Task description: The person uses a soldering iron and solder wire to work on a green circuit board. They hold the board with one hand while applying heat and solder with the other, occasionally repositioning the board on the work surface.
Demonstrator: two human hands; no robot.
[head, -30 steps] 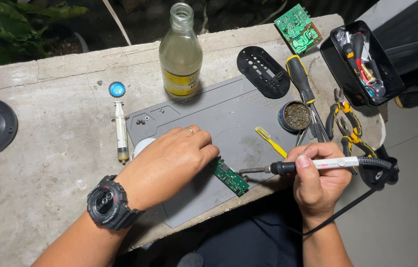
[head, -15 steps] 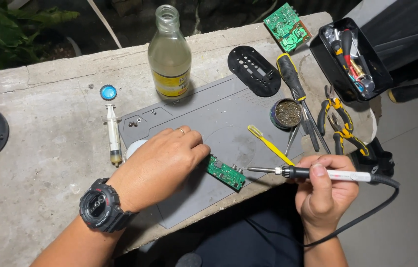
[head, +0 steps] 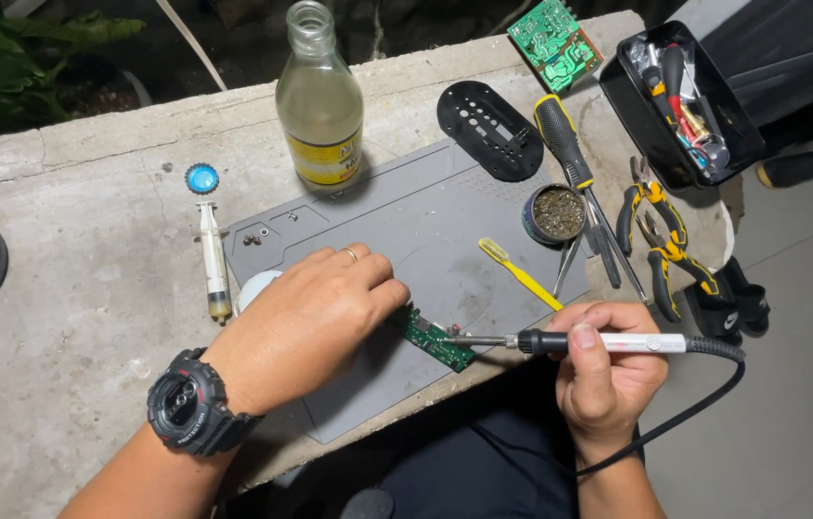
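- Head view: a person's left hand [head: 315,312], wearing a black wristwatch [head: 193,402] and a ring, lies palm-down on a grey work mat [head: 406,216], fingers curled over one end of a small green circuit board [head: 437,338] and pinning it near the mat's front edge.
- The right hand [head: 608,370] is clenched around a soldering iron [head: 599,341], thumb on top; the metal tip meets the board's right end, and a black cable trails off the handle.
- On the mat: a yellow brush [head: 520,274], a round tin of tip cleaner [head: 556,213] and a glass bottle [head: 318,101].
- On the concrete bench [head: 70,279]: a syringe [head: 214,264], a blue bottle cap [head: 201,178], a black oval plate [head: 490,130], a screwdriver [head: 565,144], yellow-handled pliers [head: 661,235], a black tool tray [head: 680,101] and a larger green circuit board [head: 554,43].
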